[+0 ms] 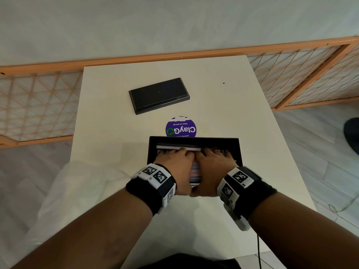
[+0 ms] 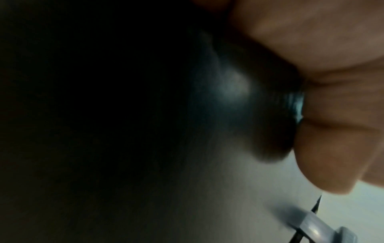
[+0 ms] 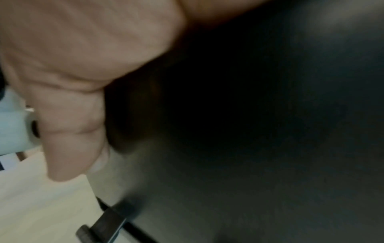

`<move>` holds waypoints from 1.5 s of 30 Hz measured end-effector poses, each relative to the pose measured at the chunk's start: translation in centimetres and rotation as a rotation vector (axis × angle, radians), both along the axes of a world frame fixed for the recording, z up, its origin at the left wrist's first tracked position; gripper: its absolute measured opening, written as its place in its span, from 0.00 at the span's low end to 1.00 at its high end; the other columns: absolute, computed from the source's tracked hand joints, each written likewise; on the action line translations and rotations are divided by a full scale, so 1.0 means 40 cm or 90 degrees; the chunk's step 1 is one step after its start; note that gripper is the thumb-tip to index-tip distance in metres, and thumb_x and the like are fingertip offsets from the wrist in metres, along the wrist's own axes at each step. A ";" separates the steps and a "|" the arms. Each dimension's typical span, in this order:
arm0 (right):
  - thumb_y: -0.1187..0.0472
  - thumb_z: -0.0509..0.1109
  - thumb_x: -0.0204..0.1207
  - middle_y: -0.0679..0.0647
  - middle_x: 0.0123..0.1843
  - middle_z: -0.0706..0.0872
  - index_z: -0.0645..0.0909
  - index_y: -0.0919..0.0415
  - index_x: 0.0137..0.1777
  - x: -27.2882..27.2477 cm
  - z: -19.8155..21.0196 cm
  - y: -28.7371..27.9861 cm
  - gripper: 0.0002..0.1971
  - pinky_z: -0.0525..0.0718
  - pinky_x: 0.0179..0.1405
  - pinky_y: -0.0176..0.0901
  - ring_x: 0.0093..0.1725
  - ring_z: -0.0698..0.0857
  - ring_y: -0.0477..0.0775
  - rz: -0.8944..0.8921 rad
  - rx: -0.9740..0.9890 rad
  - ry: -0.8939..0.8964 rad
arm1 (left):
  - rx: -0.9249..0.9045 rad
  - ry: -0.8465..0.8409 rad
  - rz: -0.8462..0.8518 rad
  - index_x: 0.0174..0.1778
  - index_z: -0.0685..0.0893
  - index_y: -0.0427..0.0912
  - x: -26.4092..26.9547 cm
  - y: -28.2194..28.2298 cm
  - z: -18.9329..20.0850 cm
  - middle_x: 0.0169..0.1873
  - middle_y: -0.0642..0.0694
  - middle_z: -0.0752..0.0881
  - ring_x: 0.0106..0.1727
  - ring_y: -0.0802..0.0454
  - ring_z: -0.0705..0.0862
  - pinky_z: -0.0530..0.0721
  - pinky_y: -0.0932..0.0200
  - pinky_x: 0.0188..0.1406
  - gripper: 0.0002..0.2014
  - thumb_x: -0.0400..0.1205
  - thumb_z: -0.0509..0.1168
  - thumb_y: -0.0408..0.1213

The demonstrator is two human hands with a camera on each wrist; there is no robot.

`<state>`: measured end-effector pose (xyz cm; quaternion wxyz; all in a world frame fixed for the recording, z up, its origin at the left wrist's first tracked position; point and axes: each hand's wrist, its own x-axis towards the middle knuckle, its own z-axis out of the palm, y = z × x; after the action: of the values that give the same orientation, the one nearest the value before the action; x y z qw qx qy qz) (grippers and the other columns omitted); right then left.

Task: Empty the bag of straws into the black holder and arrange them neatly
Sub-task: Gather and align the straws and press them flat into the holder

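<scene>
The straws, a stack of pale wrapped sticks with pink and dark stripes, lie lengthwise inside the open black holder, which sits on the near-middle part of the white table. Most of the stack is hidden under the two hands; a pale strip of it shows along the far inner wall, just beyond the fingertips, and a narrow band shows in the gap between the palms.

The left hand and right hand lie side by side, palms down on the straws, thumbs meeting at the near rim. Their fingers reach forward and spread flat over the stack, pressing on it; nothing is curled round any straw. Both wrist views are dark and blurred, showing only a thumb against a black surface, so they add little.

Just beyond the holder a round purple sticker reading "ClayGo" is partly covered by the far wall. Farther on, to the left, the flat black lid lies apart. A clear plastic bag rests at the table's near-left edge, beside the left forearm. A wooden lattice screen stands behind the table.
</scene>
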<state>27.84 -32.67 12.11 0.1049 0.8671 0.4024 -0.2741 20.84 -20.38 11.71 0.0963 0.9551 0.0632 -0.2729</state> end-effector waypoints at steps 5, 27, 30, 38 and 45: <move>0.27 0.74 0.51 0.48 0.67 0.78 0.69 0.46 0.72 0.011 0.010 0.006 0.49 0.74 0.68 0.62 0.67 0.78 0.59 0.003 0.006 -0.014 | 0.020 -0.028 0.010 0.71 0.68 0.50 0.003 -0.006 0.007 0.68 0.48 0.74 0.72 0.44 0.73 0.68 0.34 0.76 0.43 0.63 0.76 0.60; 0.33 0.74 0.59 0.48 0.69 0.79 0.69 0.48 0.72 -0.009 0.015 -0.001 0.42 0.70 0.75 0.63 0.70 0.78 0.58 -0.017 -0.005 -0.003 | 0.021 -0.025 0.050 0.74 0.71 0.49 -0.028 -0.011 0.008 0.69 0.47 0.78 0.72 0.44 0.77 0.72 0.42 0.76 0.37 0.70 0.72 0.58; 0.36 0.75 0.58 0.45 0.63 0.84 0.72 0.45 0.69 -0.006 0.009 0.004 0.38 0.76 0.70 0.60 0.64 0.83 0.57 -0.021 0.022 0.015 | 0.049 -0.027 0.042 0.74 0.69 0.48 -0.015 -0.036 0.024 0.70 0.47 0.76 0.74 0.42 0.74 0.69 0.36 0.77 0.37 0.70 0.75 0.53; 0.31 0.73 0.57 0.48 0.62 0.84 0.77 0.48 0.66 0.004 0.022 -0.017 0.38 0.76 0.68 0.57 0.64 0.82 0.58 -0.016 -0.021 -0.038 | 0.038 -0.011 0.114 0.70 0.74 0.50 -0.045 -0.014 0.003 0.66 0.46 0.78 0.68 0.42 0.78 0.75 0.43 0.71 0.32 0.70 0.71 0.54; 0.39 0.72 0.61 0.47 0.60 0.85 0.73 0.49 0.65 -0.018 0.008 0.000 0.32 0.74 0.72 0.60 0.63 0.84 0.57 -0.039 0.007 0.011 | 0.017 -0.032 0.106 0.70 0.75 0.50 -0.049 -0.008 -0.006 0.65 0.48 0.78 0.67 0.44 0.79 0.75 0.43 0.72 0.32 0.70 0.71 0.55</move>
<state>27.13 -32.66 12.42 0.0885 0.8771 0.3781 -0.2825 18.88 -20.72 11.47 0.1076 0.9543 0.1437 -0.2390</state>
